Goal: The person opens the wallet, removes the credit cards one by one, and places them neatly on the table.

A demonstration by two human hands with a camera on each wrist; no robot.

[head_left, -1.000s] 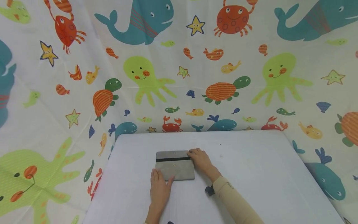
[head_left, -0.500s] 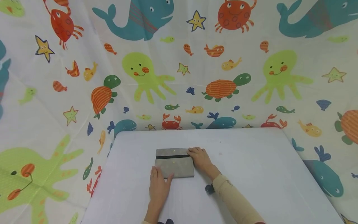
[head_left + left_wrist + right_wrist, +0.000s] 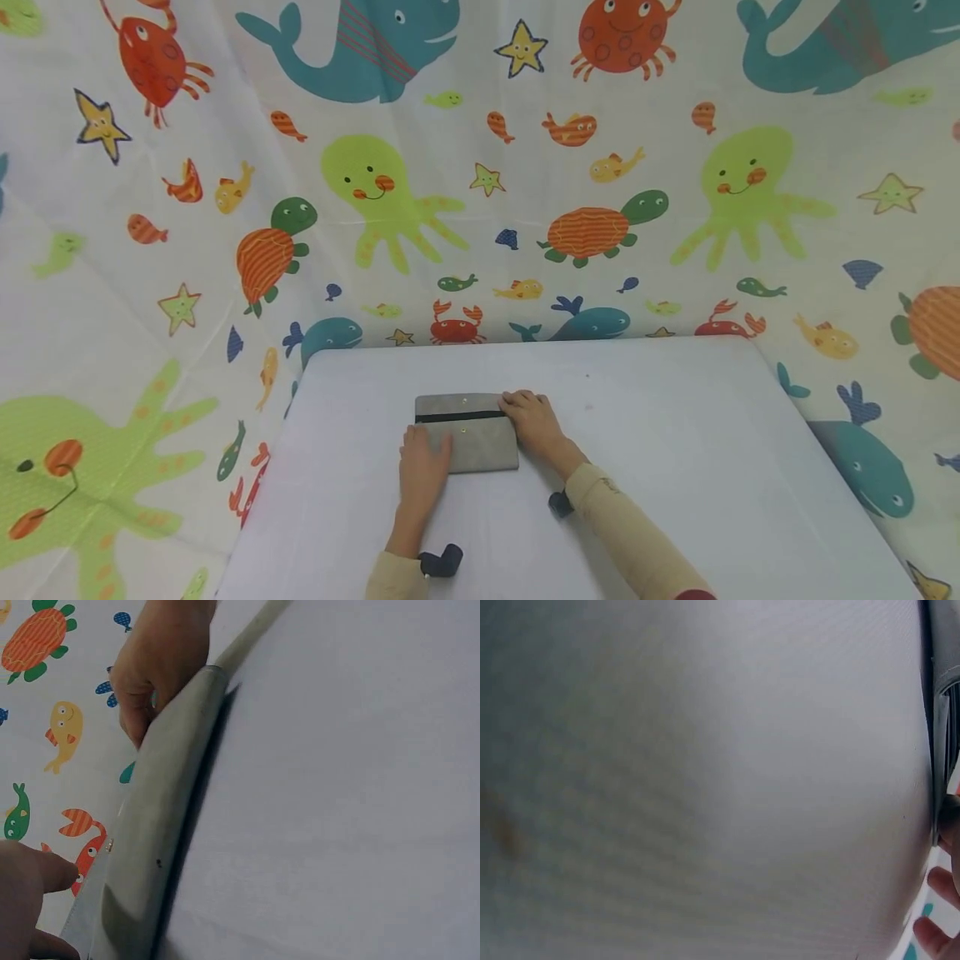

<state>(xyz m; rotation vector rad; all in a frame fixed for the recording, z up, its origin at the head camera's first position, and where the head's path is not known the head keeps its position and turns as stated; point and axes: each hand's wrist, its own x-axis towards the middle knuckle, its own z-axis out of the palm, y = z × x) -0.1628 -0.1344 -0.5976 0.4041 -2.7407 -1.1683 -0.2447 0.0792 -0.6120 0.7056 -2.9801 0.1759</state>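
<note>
A flat, grey, rectangular, leather-like wallet (image 3: pixel 483 450) lay on a white table (image 3: pixel 675 442), a black strip (image 3: pixel 457 417) crossing it between 2 small metallic dots (image 3: pixel 463 431). The left hand (image 3: pixel 423 473) rested ungripping on its left side, fingers extended. The right hand (image 3: pixel 536 423) grasped its far right corner. White cloth (image 3: pixel 427 183) printed with colourful sea animals hung behind.

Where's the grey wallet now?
In the head view, the grey wallet lies on the table, left hand over its left side, right hand at its right edge.
</note>
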